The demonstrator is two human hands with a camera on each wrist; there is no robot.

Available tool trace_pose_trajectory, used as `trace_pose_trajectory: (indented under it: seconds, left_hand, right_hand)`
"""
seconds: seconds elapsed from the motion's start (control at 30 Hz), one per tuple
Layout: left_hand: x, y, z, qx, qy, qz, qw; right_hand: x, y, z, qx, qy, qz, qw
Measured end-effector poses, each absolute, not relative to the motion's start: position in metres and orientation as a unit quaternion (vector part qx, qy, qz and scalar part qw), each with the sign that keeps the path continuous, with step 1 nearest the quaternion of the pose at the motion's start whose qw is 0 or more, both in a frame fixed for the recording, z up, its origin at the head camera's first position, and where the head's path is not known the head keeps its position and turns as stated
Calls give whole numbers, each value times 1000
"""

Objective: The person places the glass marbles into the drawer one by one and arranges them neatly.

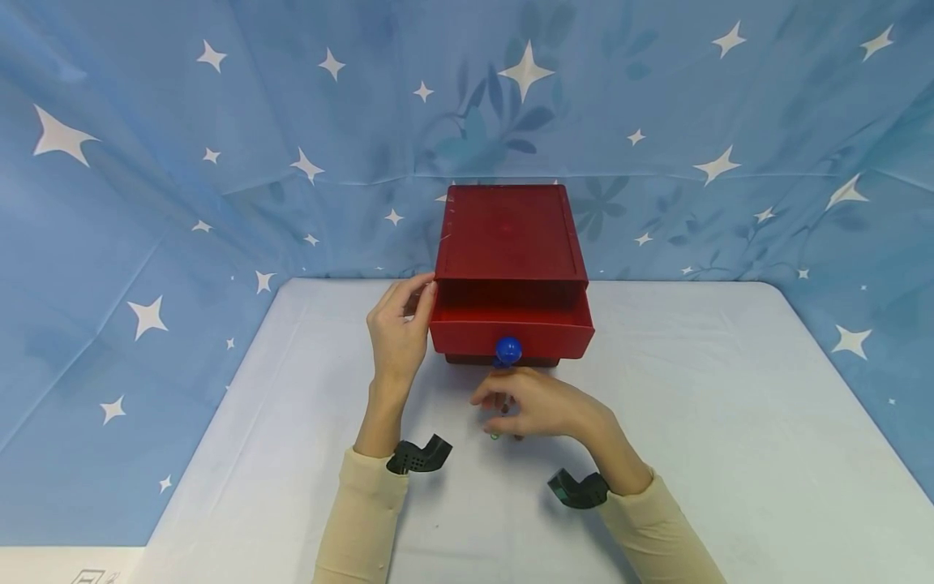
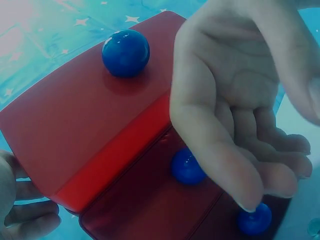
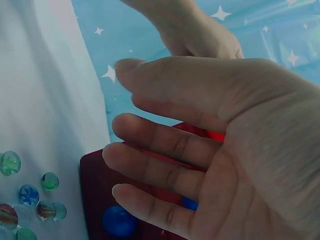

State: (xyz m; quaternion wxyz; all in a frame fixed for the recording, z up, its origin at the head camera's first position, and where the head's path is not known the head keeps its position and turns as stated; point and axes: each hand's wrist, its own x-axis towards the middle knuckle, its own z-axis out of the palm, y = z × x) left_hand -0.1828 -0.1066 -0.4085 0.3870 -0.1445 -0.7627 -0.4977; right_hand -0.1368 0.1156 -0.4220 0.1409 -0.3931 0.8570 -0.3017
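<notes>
A dark red drawer cabinet point(image 1: 511, 231) stands on the white table with its top drawer point(image 1: 474, 339) pulled partly out. That drawer's blue round knob point(image 2: 126, 53) faces front, with more blue knobs point(image 2: 188, 167) below. My left hand point(image 1: 400, 328) rests its fingertips against the cabinet's left side, fingers point(image 2: 32, 212) beside the drawer's end. In front of the lower knobs hovers my right hand point(image 1: 543, 401), its palm bare and its fingers point(image 3: 155, 165) loosely extended, holding nothing. Several glass marbles point(image 3: 29, 195) lie on the table near it, mostly hidden by it in the head view.
A blue cloth point(image 1: 328, 162) with white stars hangs close behind the cabinet. The white table cover point(image 1: 693, 405) spreads to both sides. Each wrist carries a black camera mount point(image 1: 419, 456).
</notes>
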Motion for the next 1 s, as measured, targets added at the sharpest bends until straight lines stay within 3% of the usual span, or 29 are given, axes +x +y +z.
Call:
trace_pose_trajectory:
  seconds: [1.0]
  left_hand:
    - [-182, -107, -408, -147, -762, -498, 386]
  right_hand:
    - [-147, 120, -434, -367, 874, -273, 164]
